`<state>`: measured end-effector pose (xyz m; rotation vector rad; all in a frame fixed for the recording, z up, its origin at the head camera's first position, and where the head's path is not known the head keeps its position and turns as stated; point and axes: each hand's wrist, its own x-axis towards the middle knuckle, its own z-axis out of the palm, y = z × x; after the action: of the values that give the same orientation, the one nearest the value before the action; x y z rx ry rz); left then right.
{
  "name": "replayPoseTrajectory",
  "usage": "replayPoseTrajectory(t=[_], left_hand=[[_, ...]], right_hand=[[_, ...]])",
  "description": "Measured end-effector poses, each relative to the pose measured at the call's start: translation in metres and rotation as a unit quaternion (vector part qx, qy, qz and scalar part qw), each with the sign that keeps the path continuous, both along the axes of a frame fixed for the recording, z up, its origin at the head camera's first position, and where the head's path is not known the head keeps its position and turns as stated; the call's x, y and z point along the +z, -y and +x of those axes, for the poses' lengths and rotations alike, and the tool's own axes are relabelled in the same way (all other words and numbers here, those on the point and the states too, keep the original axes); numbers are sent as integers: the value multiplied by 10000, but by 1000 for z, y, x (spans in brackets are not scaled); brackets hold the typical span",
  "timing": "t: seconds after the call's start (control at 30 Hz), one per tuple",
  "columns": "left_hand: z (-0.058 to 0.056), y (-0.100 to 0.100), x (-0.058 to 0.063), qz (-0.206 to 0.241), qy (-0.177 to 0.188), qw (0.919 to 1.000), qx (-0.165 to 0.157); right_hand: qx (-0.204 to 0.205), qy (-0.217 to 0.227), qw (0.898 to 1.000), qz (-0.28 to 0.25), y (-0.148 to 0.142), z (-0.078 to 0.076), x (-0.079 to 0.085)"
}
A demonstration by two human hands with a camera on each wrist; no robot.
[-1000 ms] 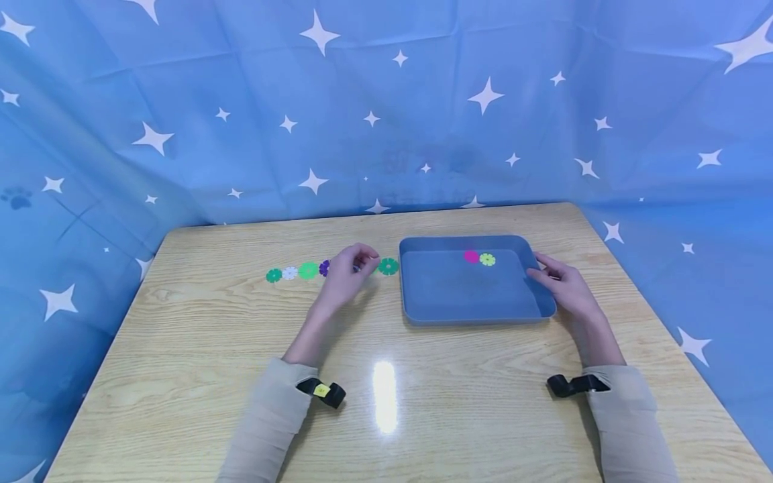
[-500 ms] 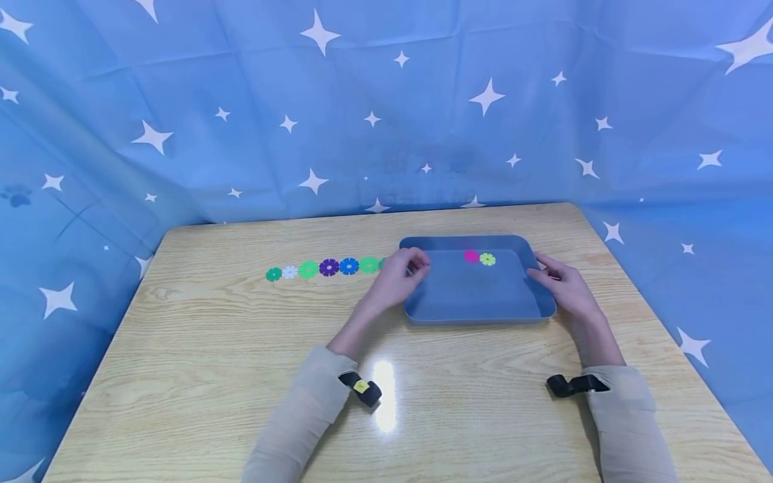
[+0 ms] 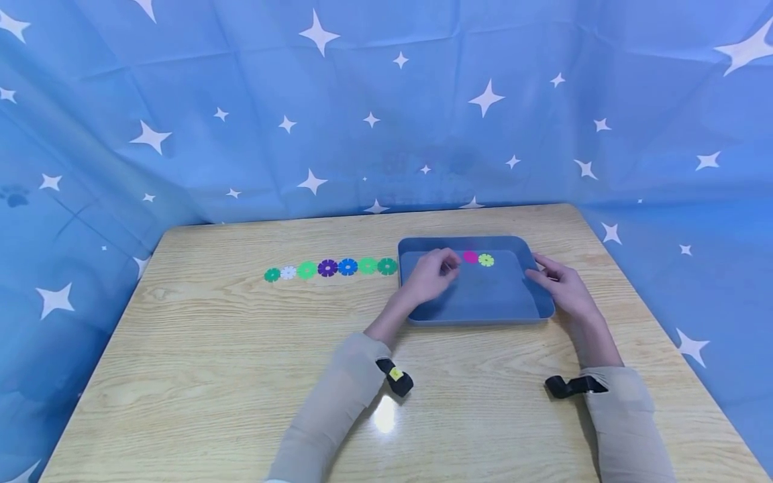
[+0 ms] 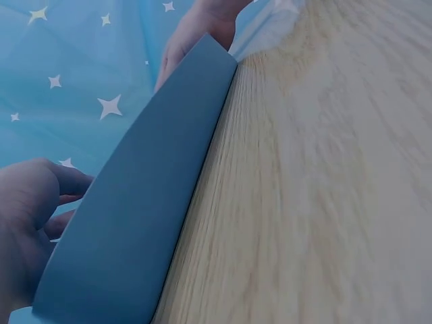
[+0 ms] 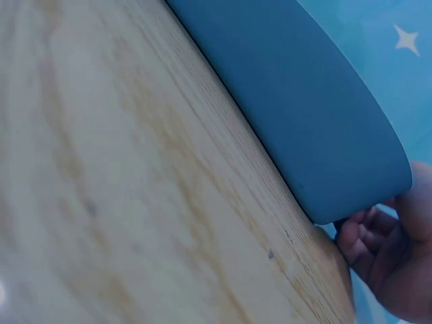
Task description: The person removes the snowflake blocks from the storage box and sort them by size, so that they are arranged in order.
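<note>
A blue rectangular tray (image 3: 495,295) rests on the table. Inside it, near the back, lie a pink disc (image 3: 470,257) and a notched yellow-green disc (image 3: 486,259), side by side. Over the tray's left half is my left hand (image 3: 430,276), its fingers loosely bent and nothing visible in them, the fingertips just left of the pink disc. My right hand (image 3: 566,288) holds the tray's right wall, thumb over the rim and fingers outside; the right wrist view shows those fingers (image 5: 368,239) at the tray's corner.
Left of the tray runs a row of flat notched plastic discs, among them a purple one (image 3: 328,267), a blue one (image 3: 347,267) and a dark green one (image 3: 387,266) close to the tray wall. A star-patterned blue curtain (image 3: 362,87) hangs behind the wooden table (image 3: 211,362).
My left hand has left the row of discs and moved right, over the tray, uncovering the whole row. The right hand and the tray have stayed put.
</note>
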<state>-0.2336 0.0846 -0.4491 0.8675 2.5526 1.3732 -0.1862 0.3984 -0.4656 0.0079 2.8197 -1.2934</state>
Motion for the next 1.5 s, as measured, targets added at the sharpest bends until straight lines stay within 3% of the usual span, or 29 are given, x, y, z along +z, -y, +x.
replayPoseTrajectory(t=[0.37,0.63,0.83,1.0,1.5], left_hand=[[-15,-29,-6,102,409,9991,72],[-21,-41,-10,-193,413,9985,308],[-23,-42,-12,-132,648,9971,381],[-22,-42,-13,-369,754,9954,470],[-16,-43,-9,-987,549,9885,1004]], right_hand=[[-42,35,10000,-46,1,0,0],[-15,1,10000,-2,3,1,1],[-60,43,10000,-22,2,0,1],[-58,74,9999,-35,2,1,3],[-35,43,10000,-24,3,2,3]])
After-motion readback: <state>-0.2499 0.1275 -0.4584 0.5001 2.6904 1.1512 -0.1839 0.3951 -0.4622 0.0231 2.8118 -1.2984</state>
